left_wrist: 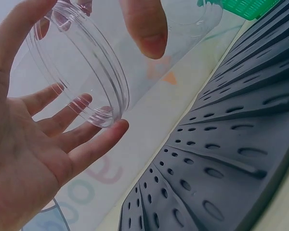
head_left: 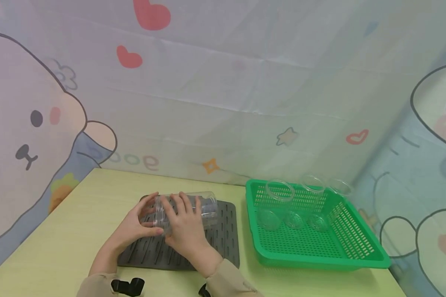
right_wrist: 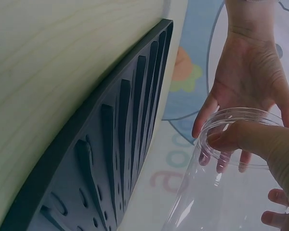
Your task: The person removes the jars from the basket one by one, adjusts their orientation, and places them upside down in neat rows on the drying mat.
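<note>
A clear jar (head_left: 209, 208) lies tilted on its side above a dark grey ribbed mat (head_left: 226, 235), its rim toward the left. My right hand (head_left: 187, 227) grips its body, fingers over the top and thumb near the rim, as the right wrist view shows. My left hand (head_left: 134, 225) holds the rim end (left_wrist: 98, 72) between thumb and fingers, the palm facing the jar's mouth. Nothing is visible inside the jar.
To the right stands a green perforated basket (head_left: 319, 260) with several clear jars upright in it, among them one at its left (head_left: 269, 219). A printed cloth (head_left: 223, 82) hangs behind the pale yellow table (head_left: 78, 206).
</note>
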{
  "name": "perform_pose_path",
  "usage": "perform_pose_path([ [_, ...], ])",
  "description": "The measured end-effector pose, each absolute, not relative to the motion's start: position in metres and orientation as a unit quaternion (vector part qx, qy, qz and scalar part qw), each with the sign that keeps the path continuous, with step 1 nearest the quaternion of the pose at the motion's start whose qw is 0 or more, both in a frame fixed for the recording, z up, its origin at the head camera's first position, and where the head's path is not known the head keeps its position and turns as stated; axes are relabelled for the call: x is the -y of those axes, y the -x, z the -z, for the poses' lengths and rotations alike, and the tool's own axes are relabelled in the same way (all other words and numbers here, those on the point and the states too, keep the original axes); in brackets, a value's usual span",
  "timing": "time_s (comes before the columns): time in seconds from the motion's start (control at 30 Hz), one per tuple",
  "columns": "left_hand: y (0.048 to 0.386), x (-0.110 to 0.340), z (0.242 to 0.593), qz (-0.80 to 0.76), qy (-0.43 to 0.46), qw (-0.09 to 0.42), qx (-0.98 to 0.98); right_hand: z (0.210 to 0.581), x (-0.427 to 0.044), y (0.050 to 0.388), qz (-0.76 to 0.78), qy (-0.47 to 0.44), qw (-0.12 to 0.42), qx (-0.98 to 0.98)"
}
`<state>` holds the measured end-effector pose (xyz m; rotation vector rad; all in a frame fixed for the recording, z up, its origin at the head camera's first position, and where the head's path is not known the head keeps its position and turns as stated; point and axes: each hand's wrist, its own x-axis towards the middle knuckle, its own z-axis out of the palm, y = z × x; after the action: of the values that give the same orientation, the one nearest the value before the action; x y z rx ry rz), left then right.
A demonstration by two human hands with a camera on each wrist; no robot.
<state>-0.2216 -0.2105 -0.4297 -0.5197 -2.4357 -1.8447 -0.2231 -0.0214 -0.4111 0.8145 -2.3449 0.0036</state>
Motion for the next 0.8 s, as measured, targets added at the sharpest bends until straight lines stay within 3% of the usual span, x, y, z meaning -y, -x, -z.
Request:
perform_pose_path([
  [0.3,0.222,0.210,0.428,0.597,0.161,0.018,0.786,0.411,0.021,0.222,0.004,-0.311,0.321,0.895],
  [0.67,0.222,0.211,0.429,0.590,0.160,0.023,0.791,0.402,0.014,0.220,-0.009,-0.312,0.270,0.911],
  [0.8,0.223,0.212,0.429,0.591,0.159,0.033,0.791,0.397,0.008,0.221,-0.050,-0.311,0.286,0.905],
])
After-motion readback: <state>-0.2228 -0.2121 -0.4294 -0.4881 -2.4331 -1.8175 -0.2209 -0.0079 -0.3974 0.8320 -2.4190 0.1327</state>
